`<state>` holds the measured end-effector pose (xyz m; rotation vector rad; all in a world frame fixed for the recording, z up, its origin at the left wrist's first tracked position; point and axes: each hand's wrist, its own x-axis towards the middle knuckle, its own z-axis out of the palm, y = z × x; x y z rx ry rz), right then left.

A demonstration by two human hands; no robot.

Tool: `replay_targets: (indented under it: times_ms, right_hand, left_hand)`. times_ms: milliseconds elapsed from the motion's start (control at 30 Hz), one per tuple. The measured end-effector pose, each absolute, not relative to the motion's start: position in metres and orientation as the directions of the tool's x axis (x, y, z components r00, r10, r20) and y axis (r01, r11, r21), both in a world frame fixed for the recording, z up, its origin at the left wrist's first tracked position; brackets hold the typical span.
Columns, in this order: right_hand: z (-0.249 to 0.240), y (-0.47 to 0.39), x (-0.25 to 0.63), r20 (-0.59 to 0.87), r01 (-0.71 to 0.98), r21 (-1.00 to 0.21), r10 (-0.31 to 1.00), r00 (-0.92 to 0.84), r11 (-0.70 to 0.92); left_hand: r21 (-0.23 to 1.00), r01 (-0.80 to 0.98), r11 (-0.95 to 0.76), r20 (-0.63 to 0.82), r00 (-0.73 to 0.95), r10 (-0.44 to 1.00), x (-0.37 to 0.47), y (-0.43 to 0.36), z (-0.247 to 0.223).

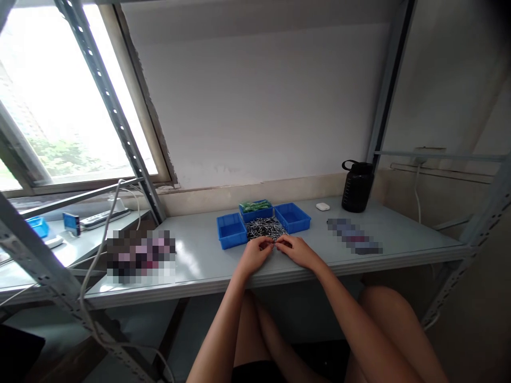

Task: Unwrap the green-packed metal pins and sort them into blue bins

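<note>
A pile of small, thin black and silver metal pieces, each with a pin-like shape, lies among the blue trays. At the pile's near edge my left hand has its thumb and fingers pinched together. My right hand is pinched too, its fingertips almost meeting those of the left. Whatever sits between the fingertips is too small to make out. A blue tray stands left of the pile and another blue tray to its right. Behind the pile, a third blue tray holds green pieces.
A black water bottle and a small white case stand at the back right. Blurred-out items lie at left and right on the table. Metal shelf posts frame both sides; a white cable hangs at left.
</note>
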<state>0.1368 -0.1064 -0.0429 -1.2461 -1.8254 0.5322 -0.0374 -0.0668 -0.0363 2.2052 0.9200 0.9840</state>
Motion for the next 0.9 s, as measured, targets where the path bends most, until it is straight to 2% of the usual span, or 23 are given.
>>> replay_targets:
  times_ms: [100,400,667,900]
  right_hand:
    - [-0.0418,-0.1075,0.1361,0.406,0.542,-0.721,0.897,-0.175,0.432]
    - [-0.0426,-0.1069,0.1364,0.415,0.553,-0.713,0.895,-0.161,0.43]
    - [-0.0438,-0.1065,0.1363,0.412,0.557,-0.704,0.892,-0.185,0.441]
    - [-0.0449,-0.1057,0.1371,0.421,0.562,-0.684,0.881,-0.216,0.465]
  left_hand:
    - [0.67,0.371,-0.643,0.448,0.489,0.749,-0.0373,-0.0664,-0.0364]
    - [0.689,0.304,-0.658,0.443,0.542,0.714,-0.0385,-0.064,-0.0358]
    - [0.76,0.274,-0.59,0.374,0.558,0.741,-0.0398,-0.0605,-0.0409]
    - [0.762,0.272,-0.588,0.357,0.581,0.731,-0.0391,-0.0598,-0.0426]
